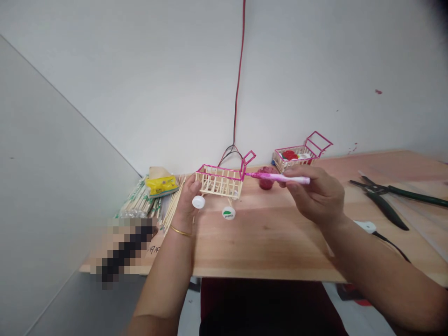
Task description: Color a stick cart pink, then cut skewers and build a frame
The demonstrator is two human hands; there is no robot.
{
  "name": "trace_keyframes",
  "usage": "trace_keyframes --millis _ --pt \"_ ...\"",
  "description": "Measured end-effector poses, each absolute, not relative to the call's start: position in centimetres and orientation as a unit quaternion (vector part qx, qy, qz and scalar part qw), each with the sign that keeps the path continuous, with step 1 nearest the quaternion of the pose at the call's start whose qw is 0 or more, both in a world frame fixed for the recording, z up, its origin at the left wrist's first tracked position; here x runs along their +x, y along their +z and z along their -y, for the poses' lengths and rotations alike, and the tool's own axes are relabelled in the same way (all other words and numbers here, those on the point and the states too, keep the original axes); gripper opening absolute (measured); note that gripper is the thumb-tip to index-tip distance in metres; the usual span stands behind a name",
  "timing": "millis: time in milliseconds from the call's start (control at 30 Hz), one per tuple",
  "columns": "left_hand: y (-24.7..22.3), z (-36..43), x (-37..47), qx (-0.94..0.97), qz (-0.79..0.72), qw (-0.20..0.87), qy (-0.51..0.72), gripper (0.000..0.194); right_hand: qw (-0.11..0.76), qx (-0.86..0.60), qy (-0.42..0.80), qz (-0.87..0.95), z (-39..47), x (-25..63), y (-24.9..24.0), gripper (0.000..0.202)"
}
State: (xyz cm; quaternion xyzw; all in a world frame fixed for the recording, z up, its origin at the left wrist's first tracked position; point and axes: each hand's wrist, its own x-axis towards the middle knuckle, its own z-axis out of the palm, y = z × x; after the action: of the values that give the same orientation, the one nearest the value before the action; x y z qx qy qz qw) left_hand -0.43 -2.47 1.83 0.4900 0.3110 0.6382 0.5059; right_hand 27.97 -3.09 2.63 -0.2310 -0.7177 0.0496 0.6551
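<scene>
My left hand [189, 193] grips the left end of a small cart made of thin wooden sticks [219, 183], holding it up above the table. Its top rim and handle are pink, while the lower slats are bare wood. White bottle caps [228, 213] serve as its wheels. Between the fingers of my right hand [317, 191] is a white paintbrush [283, 178] smeared with pink. The brush's tip meets, or nearly meets, the cart's right corner below the handle. Behind the brush stands a cup of dark pink paint [266, 183].
A second pink-rimmed stick cart [296, 156] with items inside stands by the wall. Bundled sticks [136, 203] and a yellow packet [161, 185] lie at left. Green-handled cutters [388, 189] and a white corded device [366, 227] lie at right. A red-black cable [239, 79] hangs down the wall.
</scene>
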Motion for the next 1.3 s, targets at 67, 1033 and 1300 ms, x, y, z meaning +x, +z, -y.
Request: trace_keyframes --millis 67,1033,1300 --pt "1.8 2.3 -0.3 0.495 -0.311 0.501 0.638 0.042 0.66 -0.212 0.032 0.72 3.0 27.9 2.6 0.026" --pt "0.7 2.3 3.7 0.449 -0.3 0.429 0.724 0.036 0.601 -0.253 -0.08 0.754 5.1 20.5 3.9 0.011" --pt "0.2 2.2 3.9 0.419 -0.295 0.457 0.727 0.04 0.617 -0.243 -0.084 0.744 4.4 19.9 2.3 0.017"
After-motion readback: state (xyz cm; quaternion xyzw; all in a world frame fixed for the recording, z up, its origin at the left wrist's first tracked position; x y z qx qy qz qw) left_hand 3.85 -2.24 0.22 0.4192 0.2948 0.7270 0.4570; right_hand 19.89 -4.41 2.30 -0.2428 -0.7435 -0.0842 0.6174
